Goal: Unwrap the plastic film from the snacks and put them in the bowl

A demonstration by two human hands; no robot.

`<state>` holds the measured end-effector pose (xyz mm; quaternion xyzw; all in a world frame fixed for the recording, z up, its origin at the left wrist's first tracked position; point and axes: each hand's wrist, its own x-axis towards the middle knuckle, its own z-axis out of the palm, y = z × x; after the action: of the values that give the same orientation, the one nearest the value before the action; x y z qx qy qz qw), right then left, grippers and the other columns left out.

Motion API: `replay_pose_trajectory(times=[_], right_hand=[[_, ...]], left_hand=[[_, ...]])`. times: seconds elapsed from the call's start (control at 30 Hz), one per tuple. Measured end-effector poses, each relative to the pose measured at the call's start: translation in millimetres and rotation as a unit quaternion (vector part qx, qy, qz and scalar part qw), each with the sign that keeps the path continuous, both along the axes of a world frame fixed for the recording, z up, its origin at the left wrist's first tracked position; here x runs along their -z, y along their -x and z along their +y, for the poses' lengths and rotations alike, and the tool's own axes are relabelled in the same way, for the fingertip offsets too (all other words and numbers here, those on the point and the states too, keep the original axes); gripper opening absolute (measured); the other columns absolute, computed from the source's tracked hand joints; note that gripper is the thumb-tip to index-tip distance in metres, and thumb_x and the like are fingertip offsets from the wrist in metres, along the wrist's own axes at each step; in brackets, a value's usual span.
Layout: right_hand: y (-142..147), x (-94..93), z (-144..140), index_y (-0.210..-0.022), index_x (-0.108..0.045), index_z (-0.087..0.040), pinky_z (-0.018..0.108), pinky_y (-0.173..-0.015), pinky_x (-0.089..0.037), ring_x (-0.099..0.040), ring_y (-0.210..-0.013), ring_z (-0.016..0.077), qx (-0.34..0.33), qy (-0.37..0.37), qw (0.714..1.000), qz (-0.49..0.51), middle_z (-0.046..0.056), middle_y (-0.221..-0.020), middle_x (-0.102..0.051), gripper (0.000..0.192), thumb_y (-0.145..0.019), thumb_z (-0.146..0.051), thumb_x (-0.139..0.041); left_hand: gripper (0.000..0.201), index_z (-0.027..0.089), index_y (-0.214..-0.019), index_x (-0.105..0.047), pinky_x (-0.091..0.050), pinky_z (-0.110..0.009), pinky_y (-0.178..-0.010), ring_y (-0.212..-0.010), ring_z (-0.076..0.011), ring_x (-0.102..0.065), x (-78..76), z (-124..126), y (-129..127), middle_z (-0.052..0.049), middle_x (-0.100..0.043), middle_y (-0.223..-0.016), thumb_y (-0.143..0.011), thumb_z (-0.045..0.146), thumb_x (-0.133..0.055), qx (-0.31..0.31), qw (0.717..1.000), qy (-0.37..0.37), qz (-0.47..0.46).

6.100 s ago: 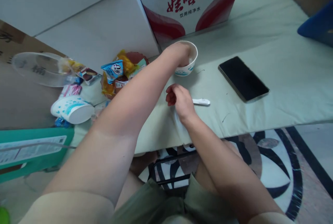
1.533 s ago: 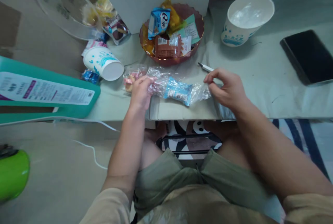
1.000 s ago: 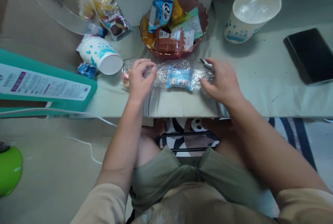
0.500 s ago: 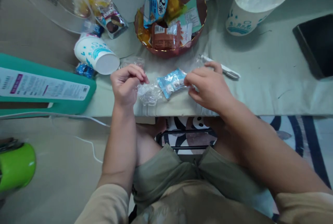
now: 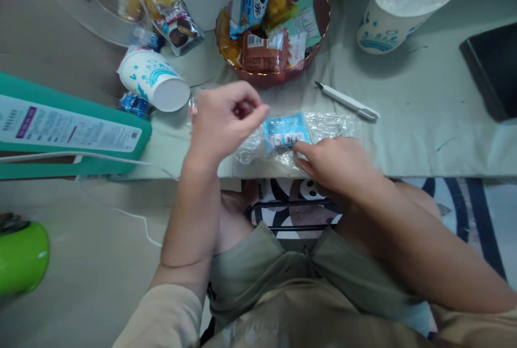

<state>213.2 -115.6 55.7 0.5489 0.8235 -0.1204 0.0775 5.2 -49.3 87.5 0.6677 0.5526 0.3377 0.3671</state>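
Cloth-covered table (image 5: 407, 148) is carrying a blue snack packet (image 5: 285, 128) amid clear film (image 5: 333, 124). Left hand (image 5: 224, 122) is curling beside it, right hand (image 5: 339, 164) at its near edge; whether either grip is grasping cannot be told.

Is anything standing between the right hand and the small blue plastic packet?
Nothing solid visible: the right hand is at the near edge of the blue packet. Crinkled clear plastic film lies beside it; whether any covers it is unclear.
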Motion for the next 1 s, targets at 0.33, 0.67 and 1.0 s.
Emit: replay_pose_trajectory(times=[0.33, 0.67, 1.0], right_hand=[[4.1, -0.2, 3.8, -0.122, -0.058, -0.019, 0.033, -0.057, -0.027, -0.071, -0.075, 0.0320, 0.044, 0.059, 0.997, 0.022, 0.016, -0.099, -0.079, 0.034, -0.098, -0.039, -0.045], [-2.0, 19.9, 18.1, -0.150, -0.035, -0.020, 0.038, -0.066, -0.049, -0.068, -0.070, 0.0260, 0.214, 0.099, 0.895, 0.379, 0.007, -0.090, -0.074, 0.078, -0.086, -0.057, -0.061], [6.9, 37.5, 14.7, -0.161, 0.001, -0.032, 0.040, -0.067, -0.061, -0.073, -0.089, 0.0257, 0.223, 0.246, 0.729, 0.599, 0.013, -0.124, -0.069, 0.093, -0.090, -0.051, -0.056]], left_hand=[[0.022, 0.022, -0.095, -0.072, -0.044, -0.029, -0.079, -0.087, -0.0203, -0.063, 38.3, 9.3, 3.6, -0.003, -0.072, -0.094, -0.078, 0.032, -0.079, 0.170, 0.974, 0.092, 0.122], [0.023, 0.022, -0.080, -0.050, -0.041, -0.021, -0.054, -0.056, -0.0096, -0.051, 30.5, -8.6, -14.9, 0.003, -0.062, -0.074, -0.087, 0.036, -0.066, 0.047, 0.913, 0.306, -0.267], [0.029, 0.023, -0.082, -0.042, -0.026, -0.020, -0.038, -0.041, -0.0093, -0.055, 16.9, -8.6, -14.5, 0.000, -0.075, -0.082, -0.079, 0.039, -0.066, 0.075, 0.873, 0.328, -0.353]])
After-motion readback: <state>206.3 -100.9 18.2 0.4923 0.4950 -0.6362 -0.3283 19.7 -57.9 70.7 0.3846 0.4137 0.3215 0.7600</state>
